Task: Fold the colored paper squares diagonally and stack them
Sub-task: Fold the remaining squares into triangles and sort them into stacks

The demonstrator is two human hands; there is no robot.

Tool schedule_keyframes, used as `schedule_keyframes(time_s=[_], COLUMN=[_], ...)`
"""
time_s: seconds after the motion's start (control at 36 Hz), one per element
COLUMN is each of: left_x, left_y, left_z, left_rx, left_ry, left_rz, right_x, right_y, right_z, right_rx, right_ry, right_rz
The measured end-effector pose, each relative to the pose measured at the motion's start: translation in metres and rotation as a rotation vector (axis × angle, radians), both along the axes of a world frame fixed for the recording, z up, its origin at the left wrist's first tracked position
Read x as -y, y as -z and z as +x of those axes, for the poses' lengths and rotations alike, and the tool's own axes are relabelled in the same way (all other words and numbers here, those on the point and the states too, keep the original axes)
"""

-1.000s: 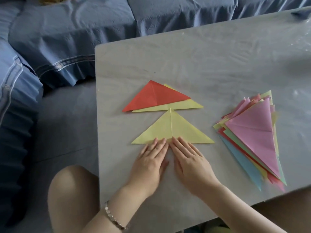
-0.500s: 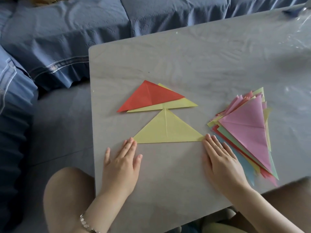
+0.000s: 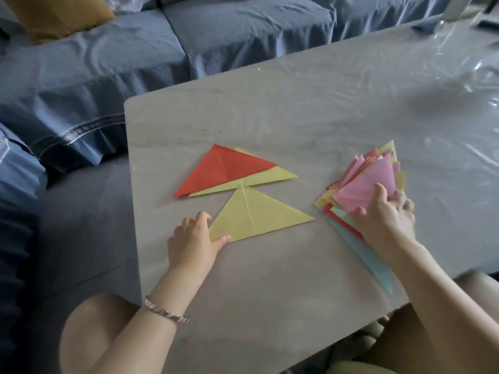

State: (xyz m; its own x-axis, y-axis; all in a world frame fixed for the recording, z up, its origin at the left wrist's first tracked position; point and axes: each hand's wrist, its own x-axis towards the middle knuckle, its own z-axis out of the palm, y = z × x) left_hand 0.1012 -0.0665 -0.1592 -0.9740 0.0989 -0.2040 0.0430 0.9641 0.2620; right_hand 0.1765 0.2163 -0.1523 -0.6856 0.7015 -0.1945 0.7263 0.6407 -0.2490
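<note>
A yellow folded triangle (image 3: 256, 214) lies on the grey table (image 3: 270, 292). My left hand (image 3: 193, 241) pinches its left corner between thumb and curled fingers. Behind it a red folded triangle (image 3: 224, 168) lies on top of another yellow triangle (image 3: 270, 178). To the right sits a fanned stack of coloured paper triangles (image 3: 348, 220) with a pink one (image 3: 370, 182) on top. My right hand (image 3: 386, 214) rests on that stack, its fingers curled over the pink sheet's near part.
A blue covered sofa (image 3: 135, 63) runs along the far and left sides of the table. A mustard cushion (image 3: 54, 14) lies at the top left. My knees show below the table's near edge. Shiny plastic film covers the table's right end (image 3: 459, 76).
Both hands left the yellow triangle's base: the left went to its left corner and took hold of it, the right moved right onto the coloured stack. The yellow triangle has tilted slightly.
</note>
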Motion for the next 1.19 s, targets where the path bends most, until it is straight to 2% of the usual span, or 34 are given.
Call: schedule_keyframes(time_s=[0.08, 0.22, 0.39, 0.53, 0.64, 0.78, 0.86, 0.92, 1.03, 1.08, 1.14, 1.19], left_x=[0.001, 0.001, 0.003, 0.007, 0.014, 0.013, 0.009, 0.007, 0.005, 0.006, 0.008, 0.005], left_y=[-0.002, -0.002, -0.001, -0.003, -0.012, -0.039, -0.05, -0.049, -0.036, -0.032, -0.033, -0.039], left_z=[0.0, 0.008, 0.022, 0.026, 0.025, 0.008, -0.016, -0.037, -0.073, -0.081, -0.081, -0.07], left_rx=[0.061, 0.053, -0.048, -0.012, -0.023, -0.224, -0.281, -0.257, -0.177, -0.132, -0.158, -0.232], left_ry=[-0.065, -0.108, -0.105, -0.115, -0.079, -0.073, -0.094, -0.09, -0.096, -0.075, -0.042, -0.034], left_rz=[0.091, 0.208, 0.312, 0.365, 0.481, 0.735, 0.757, 0.742, 0.581, 0.42, 0.16, 0.089], right_x=[-0.005, -0.009, -0.009, -0.004, 0.004, 0.016, 0.03, 0.043, 0.074, 0.087, 0.099, 0.109], right_y=[0.006, 0.004, 0.002, 0.01, 0.007, 0.0, -0.003, -0.005, -0.003, 0.0, 0.004, 0.008], right_z=[-0.001, 0.001, 0.008, 0.016, 0.02, 0.018, 0.015, 0.014, 0.017, 0.02, 0.023, 0.025], right_rx=[0.045, -0.056, -0.327, -0.553, -0.719, -0.789, -0.827, -0.836, -0.764, -0.712, -0.68, -0.664], right_ry=[0.04, 0.081, 0.058, -0.071, -0.02, 0.025, 0.021, 0.013, -0.042, -0.064, -0.059, -0.039], right_rz=[-0.007, 0.001, 0.006, -0.06, -0.242, -0.411, -0.553, -0.653, -0.77, -0.816, -0.889, -0.949])
